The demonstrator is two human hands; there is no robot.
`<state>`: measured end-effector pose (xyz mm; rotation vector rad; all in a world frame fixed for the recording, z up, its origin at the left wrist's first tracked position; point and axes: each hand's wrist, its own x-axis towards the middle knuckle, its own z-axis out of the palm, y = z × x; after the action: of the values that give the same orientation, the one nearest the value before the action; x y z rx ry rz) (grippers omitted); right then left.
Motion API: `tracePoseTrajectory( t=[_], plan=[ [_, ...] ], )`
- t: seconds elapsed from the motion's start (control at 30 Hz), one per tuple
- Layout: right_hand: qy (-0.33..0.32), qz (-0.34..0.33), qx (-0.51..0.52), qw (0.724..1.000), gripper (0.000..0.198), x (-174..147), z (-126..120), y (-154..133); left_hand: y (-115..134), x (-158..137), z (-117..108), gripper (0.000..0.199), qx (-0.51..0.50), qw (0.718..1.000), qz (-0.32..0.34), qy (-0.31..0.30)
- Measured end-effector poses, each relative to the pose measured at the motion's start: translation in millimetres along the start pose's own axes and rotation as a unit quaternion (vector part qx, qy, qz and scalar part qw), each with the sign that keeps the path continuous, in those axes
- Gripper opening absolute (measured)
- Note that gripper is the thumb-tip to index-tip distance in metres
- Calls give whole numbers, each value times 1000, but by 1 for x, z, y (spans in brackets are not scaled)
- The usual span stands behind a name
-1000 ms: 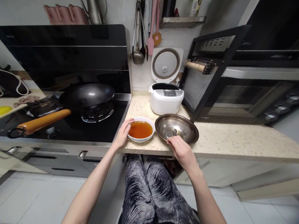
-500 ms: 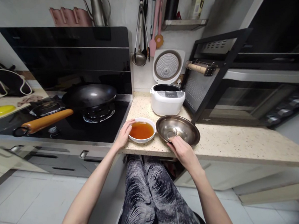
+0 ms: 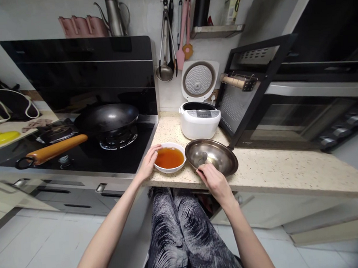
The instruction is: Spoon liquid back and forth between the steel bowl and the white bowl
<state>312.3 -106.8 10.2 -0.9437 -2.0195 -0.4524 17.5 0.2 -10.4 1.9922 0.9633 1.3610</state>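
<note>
A white bowl (image 3: pixel 170 170) of clear amber-brown liquid stands near the counter's front edge. My left hand (image 3: pixel 148 162) holds it by the left side, fingertips at the rim. Just to the right, a wide metal basin (image 3: pixel 225 157) tilts slightly and is close against the white bowl. My right hand (image 3: pixel 214 180) is closed on the basin's near rim, fingers bent over its edge. My hand hides part of the basin's inside. Its bare metal shines, with a bright reflection near the middle.
Behind the bowls stands a white rice cooker (image 3: pixel 200 122), lid raised. On the left, a black wok (image 3: pixel 108 116) with a wooden handle (image 3: pixel 57 149) sits on the gas stove (image 3: pixel 120 160). An oven (image 3: pixel 311 118) is at the right. Utensils (image 3: pixel 170 41) hang on the wall.
The view has shifted slightly, so the scene sits a little lower and further left. My left hand stays at the white bowl and my right hand at the basin's rim.
</note>
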Motion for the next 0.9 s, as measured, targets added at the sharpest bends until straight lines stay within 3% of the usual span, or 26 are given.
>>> tracePoseTrajectory(
  t=[0.43, 0.57, 0.77, 0.9],
  plan=[
    [-16, -9, -13, 1000, 16, -7, -4, -5, 2, 0, 0, 41, 5, 1000, 3, -2],
    [13, 10, 15, 1000, 17, -11, -4, -4, 1, 0, 1, 41, 5, 1000, 6, 0],
    [26, -5, 19, 999, 40, -13, -7, 2, 1, 1, 0, 41, 7, 1000, 3, 0],
    [94, 4, 35, 995, 39, 1, -9, -4, 2, 1, 0, 41, 8, 1000, 5, -4]
  ],
)
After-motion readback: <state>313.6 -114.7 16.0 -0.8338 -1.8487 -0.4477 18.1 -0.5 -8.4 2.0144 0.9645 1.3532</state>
